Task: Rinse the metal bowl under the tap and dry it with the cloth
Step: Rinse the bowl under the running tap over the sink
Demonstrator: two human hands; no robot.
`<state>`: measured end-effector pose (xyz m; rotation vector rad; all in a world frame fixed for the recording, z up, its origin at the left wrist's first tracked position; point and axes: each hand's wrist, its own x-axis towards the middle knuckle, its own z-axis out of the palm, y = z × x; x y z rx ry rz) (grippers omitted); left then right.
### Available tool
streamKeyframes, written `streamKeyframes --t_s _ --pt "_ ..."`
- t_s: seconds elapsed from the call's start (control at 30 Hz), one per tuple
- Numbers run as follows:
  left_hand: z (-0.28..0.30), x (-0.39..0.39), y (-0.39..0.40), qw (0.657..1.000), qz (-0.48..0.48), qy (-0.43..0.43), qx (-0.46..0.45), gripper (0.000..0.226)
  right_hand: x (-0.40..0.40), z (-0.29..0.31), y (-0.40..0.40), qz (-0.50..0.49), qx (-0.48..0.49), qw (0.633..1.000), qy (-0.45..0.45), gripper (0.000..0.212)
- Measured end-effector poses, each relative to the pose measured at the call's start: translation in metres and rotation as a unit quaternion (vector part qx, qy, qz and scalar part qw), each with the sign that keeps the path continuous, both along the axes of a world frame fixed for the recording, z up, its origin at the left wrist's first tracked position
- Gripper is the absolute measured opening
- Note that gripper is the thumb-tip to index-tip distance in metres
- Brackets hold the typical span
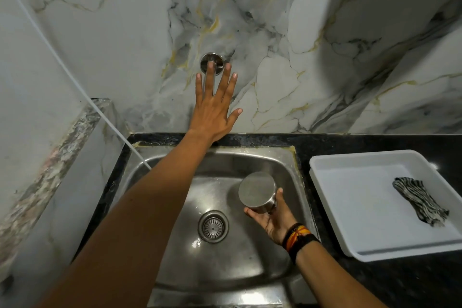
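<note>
My right hand [271, 220] holds the small metal bowl [257, 191] over the steel sink [250, 257], with its flat base turned up toward me. My left hand [215, 105] is stretched up against the marble wall, fingers spread, fingertips at the round chrome tap fitting [212, 63]. The fitting is partly hidden behind my fingers, and no water is seen running. The striped black-and-white cloth [420, 201] lies crumpled in the white tray [350, 232] on the right.
The sink's drain strainer [213, 226] sits in the middle of the basin. A black stone counter [412, 282] surrounds the sink. A thin white hose [75, 80] runs diagonally down the left wall into the basin. A marble ledge [50, 170] juts out on the left.
</note>
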<state>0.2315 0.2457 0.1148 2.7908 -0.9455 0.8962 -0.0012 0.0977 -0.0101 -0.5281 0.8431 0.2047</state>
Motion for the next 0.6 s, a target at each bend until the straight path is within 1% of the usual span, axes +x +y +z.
streamKeyframes --t_s 0.1,0.17,0.23,0.33,0.43,0.47,0.53,0.6 --pt "0.000 0.000 0.003 1.000 0.007 -0.001 0.001 0.087 -0.002 -0.001 -0.002 0.027 -0.025 0.999 -0.003 0.067" --pt "0.000 -0.003 0.002 1.000 0.007 0.006 -0.002 0.087 -0.004 -0.004 -0.001 0.013 -0.020 1.000 0.015 0.072" --pt "-0.002 0.000 0.000 1.000 -0.001 0.001 0.000 0.087 -0.005 -0.004 -0.001 0.011 -0.022 1.000 0.002 0.073" --pt "0.000 0.001 0.002 1.000 0.002 -0.001 -0.007 0.087 -0.008 -0.003 0.002 0.065 -0.058 0.996 -0.014 0.066" --pt "-0.002 0.000 0.000 1.000 -0.005 0.008 -0.014 0.088 -0.014 -0.004 0.007 0.068 -0.054 0.996 -0.005 0.074" --pt "-0.002 0.001 0.000 1.000 -0.008 0.006 -0.010 0.088 -0.016 -0.003 0.010 0.077 -0.070 0.995 -0.011 0.070" --pt "0.000 0.001 0.001 1.000 0.003 0.012 -0.001 0.092 -0.018 0.000 0.013 0.119 -0.140 0.983 -0.016 0.054" --pt "0.002 -0.002 -0.001 0.999 0.019 0.028 0.008 0.096 -0.019 0.004 0.017 0.144 -0.237 0.961 -0.011 0.052"
